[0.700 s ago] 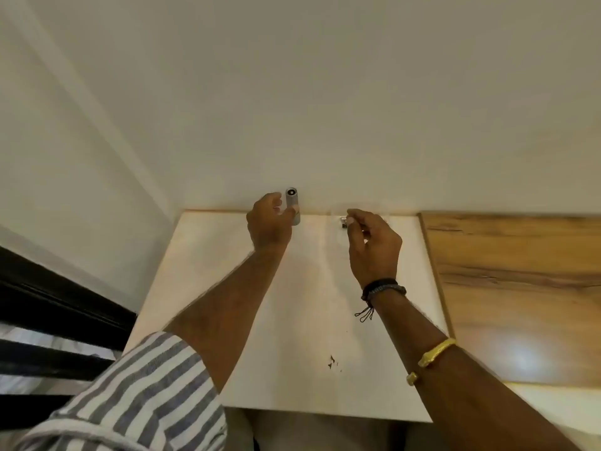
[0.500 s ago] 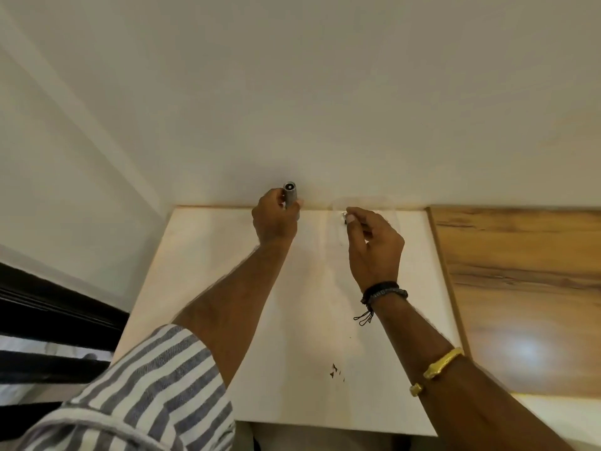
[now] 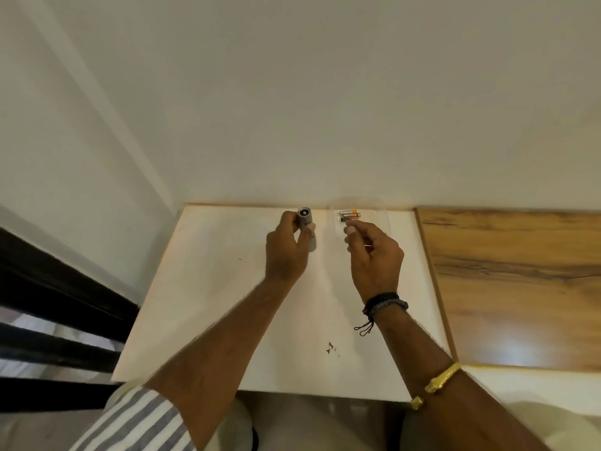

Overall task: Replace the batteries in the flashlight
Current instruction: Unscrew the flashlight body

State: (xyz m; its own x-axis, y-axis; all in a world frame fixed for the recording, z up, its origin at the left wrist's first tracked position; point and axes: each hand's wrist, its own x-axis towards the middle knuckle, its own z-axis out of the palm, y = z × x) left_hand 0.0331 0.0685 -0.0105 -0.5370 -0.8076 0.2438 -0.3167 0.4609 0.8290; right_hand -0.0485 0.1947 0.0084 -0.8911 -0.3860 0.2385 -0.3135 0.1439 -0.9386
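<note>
The left fingers [image 3: 309, 226] wrap the flashlight [image 3: 305, 218], open end tipped up toward the face, likely staged for loading. The right fingers [image 3: 350, 228] are pinched narrow, just short of two batteries [image 3: 349, 213] at the table's [image 3: 211, 288] far edge. Can't tell if they hold anything. There's a faint clear container around the batteries, outline barely readable.

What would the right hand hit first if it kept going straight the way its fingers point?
Most likely the batteries, lying on the table just ahead of the right hand, with the wall behind them. Depth is hard to judge from this view.
</note>
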